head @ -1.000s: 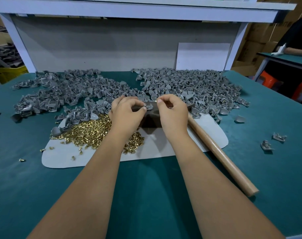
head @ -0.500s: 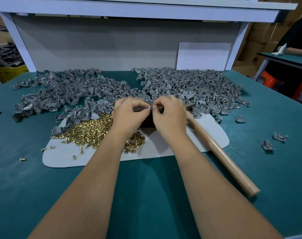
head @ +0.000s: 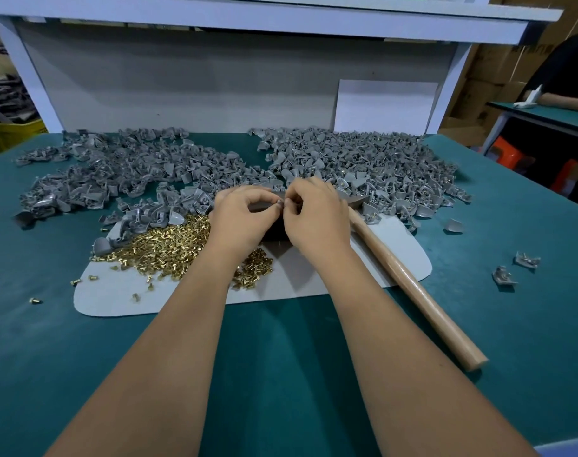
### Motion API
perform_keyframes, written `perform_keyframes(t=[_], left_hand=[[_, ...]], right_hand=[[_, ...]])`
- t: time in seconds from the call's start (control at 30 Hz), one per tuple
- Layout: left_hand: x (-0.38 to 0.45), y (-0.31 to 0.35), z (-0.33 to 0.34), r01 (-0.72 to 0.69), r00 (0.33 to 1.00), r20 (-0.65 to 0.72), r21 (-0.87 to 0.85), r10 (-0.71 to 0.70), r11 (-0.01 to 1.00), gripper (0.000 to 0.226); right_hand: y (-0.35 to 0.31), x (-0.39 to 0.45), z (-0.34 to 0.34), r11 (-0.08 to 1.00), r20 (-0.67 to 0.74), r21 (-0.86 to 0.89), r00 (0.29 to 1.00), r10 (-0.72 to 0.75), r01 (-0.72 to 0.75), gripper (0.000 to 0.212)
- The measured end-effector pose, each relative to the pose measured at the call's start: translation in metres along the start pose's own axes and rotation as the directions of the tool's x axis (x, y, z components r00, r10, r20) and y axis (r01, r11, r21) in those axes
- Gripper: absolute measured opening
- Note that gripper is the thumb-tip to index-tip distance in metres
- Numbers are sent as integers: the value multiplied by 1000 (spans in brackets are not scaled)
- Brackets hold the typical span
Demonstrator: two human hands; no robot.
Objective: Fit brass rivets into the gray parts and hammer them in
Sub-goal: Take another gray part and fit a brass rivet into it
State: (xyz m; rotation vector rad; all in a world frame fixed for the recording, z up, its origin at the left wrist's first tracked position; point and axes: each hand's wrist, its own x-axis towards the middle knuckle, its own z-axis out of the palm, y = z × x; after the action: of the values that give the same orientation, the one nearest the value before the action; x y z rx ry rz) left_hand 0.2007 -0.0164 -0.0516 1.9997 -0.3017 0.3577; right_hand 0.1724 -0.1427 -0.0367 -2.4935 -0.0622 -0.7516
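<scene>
— What are the hands doing?

— I have both over the dark block at the middle of the pale mat. My left hand has its fingers curled, thumb and forefinger pinched narrow on a small gray part. My right hand meets it from the other side, fingertips pinched tight at the same spot. Whether a rivet sits between those fingertips, I cannot tell; it is too small.

— Where are the rivets?

— The brass rivets lie heaped on the mat, just left of the block and partly under my left wrist. A few strays have rolled off the mat's left edge onto the green table.

— And the gray parts?

— Two big spreads beyond the block: one pile to its far left, another pile behind it and to its right. A few loose pieces sit well to the right of the mat.

— The hammer?

— Its wooden handle lies just right of the block, running off the mat's near right edge towards me. The head is hidden behind my right hand.
</scene>
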Motion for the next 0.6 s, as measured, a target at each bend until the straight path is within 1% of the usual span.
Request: perform_keyframes(t=[0.07,0.13,0.3,0.37,0.43,0.5,0.6], left_hand=[[0,-2,-1,3,1000,-7,-8,-3,1000,9],[0,-2,-1,8,1000,-10,-9,-8,1000,11],[0,-2,-1,-7,1000,-3,30,7,1000,14],[0,-2,0,-9,1000,-4,33,9,999,15],[0,-2,-1,-5,1000,-13,29,5,1000,16],[0,-1,-1,14,1000,-21,25,-13,1000,17],[-1,-1,-1,33,999,-22,-5,-33,999,20]], right_hand=[[0,-1,0,995,8,74,997,71,-71,11],[-1,-2,2,989,1,109,995,101,-101,10],[4,-7,6,988,-28,149,998,49,-44,7],[4,-7,7,989,-26,143,999,33,-29,9],[4,-6,7,983,-37,178,998,48,-41,14],[4,-6,5,951,-52,293,992,116,-96,21],[5,-4,4,827,-6,514,962,272,-230,25]])
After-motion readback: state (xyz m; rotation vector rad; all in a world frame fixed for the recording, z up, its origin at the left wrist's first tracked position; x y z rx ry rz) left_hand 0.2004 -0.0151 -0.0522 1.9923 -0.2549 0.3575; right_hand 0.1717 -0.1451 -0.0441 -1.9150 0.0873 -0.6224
